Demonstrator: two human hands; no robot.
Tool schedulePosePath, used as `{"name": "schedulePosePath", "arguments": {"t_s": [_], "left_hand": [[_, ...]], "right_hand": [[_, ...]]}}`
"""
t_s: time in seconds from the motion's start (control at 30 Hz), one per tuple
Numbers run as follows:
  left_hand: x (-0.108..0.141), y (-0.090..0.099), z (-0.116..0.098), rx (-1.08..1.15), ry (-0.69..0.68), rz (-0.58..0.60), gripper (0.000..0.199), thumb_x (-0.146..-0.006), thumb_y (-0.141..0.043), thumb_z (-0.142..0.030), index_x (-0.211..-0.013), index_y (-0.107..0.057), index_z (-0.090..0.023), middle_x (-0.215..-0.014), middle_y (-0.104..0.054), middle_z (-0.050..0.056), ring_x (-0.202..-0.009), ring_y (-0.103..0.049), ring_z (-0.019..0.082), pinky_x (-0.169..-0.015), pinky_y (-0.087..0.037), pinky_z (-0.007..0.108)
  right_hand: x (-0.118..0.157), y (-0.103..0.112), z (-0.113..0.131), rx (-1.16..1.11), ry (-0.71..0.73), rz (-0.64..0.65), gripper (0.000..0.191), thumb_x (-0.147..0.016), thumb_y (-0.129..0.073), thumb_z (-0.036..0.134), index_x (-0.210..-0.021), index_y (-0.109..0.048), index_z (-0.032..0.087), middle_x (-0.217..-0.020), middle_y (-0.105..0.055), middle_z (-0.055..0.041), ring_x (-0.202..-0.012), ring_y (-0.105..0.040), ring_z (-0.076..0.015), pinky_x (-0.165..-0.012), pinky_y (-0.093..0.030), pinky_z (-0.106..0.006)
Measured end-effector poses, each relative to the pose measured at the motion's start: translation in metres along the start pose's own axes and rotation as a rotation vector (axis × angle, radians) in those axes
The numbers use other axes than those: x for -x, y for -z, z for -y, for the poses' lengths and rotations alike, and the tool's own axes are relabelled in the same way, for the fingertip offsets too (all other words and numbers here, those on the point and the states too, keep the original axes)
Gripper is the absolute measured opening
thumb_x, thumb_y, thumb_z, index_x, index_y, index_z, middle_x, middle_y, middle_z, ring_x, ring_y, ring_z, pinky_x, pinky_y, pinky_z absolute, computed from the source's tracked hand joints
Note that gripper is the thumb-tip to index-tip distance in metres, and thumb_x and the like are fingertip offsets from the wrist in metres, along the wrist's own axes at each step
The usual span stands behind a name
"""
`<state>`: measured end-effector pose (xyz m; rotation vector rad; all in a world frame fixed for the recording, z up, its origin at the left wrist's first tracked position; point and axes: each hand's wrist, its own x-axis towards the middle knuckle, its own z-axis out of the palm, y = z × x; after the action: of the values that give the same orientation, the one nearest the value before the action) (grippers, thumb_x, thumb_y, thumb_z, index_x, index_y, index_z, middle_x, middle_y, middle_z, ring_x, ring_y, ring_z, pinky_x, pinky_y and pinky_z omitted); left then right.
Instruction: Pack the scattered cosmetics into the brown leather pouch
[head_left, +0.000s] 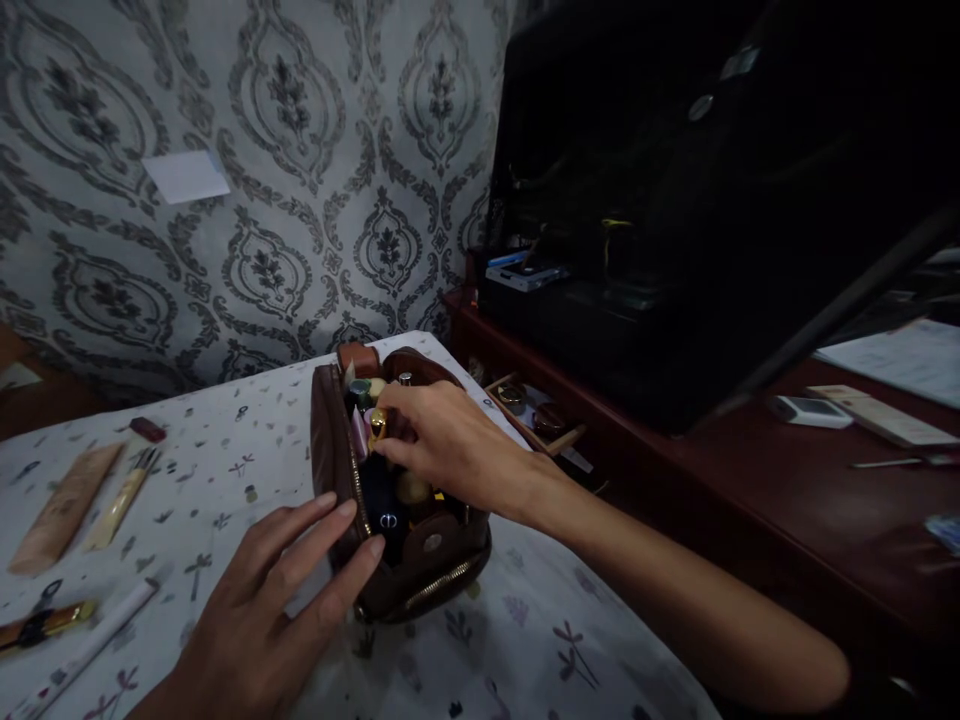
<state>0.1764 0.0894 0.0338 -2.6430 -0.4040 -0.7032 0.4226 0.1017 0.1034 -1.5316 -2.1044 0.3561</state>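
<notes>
A brown zippered cosmetic bag (324, 430) lies unzipped on the cloth-covered table, crowded with small bottles and tubes. My right hand (457, 440) reaches into it from the right, thumb and index finger closed around a small gold-capped item (379, 422) whose lower part is hidden. Beside it are a pink tube (360, 432) and a dark green-capped bottle (360, 392). A dark pouch or case with a round logo (387, 521) fills the near part of the bag. My left hand (270, 590) is open, its fingertips against the bag's near left side.
On the table's left lie a beige tube (66, 508), a slim brush set (124, 500), a gold-and-black item (49, 625) and a white stick (101, 640). A dark red desk (720, 470) with a big black screen (645, 200) and an open drawer (540, 425) stands close on the right.
</notes>
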Motion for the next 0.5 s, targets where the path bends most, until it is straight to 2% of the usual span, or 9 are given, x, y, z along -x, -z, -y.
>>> {"name": "schedulePosePath", "arguments": {"t_s": [0.1, 0.23, 0.37, 0.5], "left_hand": [[-0.001, -0.001, 0.0, 0.002, -0.001, -0.002, 0.05, -0.094, -0.047, -0.007, -0.141, -0.053, -0.024, -0.14, -0.053, 0.011, -0.136, -0.044, 0.029, -0.107, -0.046, 0.042], [-0.001, -0.002, -0.004, 0.021, 0.031, -0.023, 0.052, -0.094, -0.045, -0.006, -0.142, -0.052, -0.024, -0.141, -0.053, 0.011, -0.137, -0.043, 0.03, -0.108, -0.044, 0.043], [0.0, -0.004, -0.009, 0.055, 0.094, -0.026, 0.055, -0.095, -0.043, -0.005, -0.145, -0.048, -0.027, -0.14, -0.053, 0.01, -0.136, -0.044, 0.03, -0.108, -0.043, 0.044], [0.001, -0.005, -0.01, 0.04, 0.098, -0.021, 0.056, -0.094, -0.044, -0.006, -0.146, -0.047, -0.027, -0.14, -0.054, 0.01, -0.136, -0.045, 0.03, -0.107, -0.043, 0.045]], "right_hand": [[-0.006, -0.007, 0.0, 0.042, 0.008, 0.015, 0.012, -0.086, -0.067, 0.018, -0.098, -0.066, 0.017, -0.082, -0.069, -0.0032, -0.076, -0.063, -0.0169, -0.063, -0.035, -0.024], [-0.011, -0.013, 0.003, 0.091, 0.015, 0.017, 0.005, -0.088, -0.064, 0.018, -0.093, -0.065, 0.017, -0.083, -0.069, -0.0051, -0.078, -0.064, -0.0188, -0.062, -0.034, -0.025], [-0.012, -0.014, 0.005, 0.05, -0.025, 0.017, 0.008, -0.086, -0.066, 0.017, -0.095, -0.065, 0.016, -0.085, -0.07, -0.0055, -0.082, -0.065, -0.0192, -0.066, -0.037, -0.025], [-0.01, -0.017, 0.005, -0.006, -0.041, 0.053, 0.005, -0.086, -0.066, 0.016, -0.091, -0.067, 0.015, -0.085, -0.069, -0.0054, -0.08, -0.064, -0.0174, -0.066, -0.038, -0.024]]}}
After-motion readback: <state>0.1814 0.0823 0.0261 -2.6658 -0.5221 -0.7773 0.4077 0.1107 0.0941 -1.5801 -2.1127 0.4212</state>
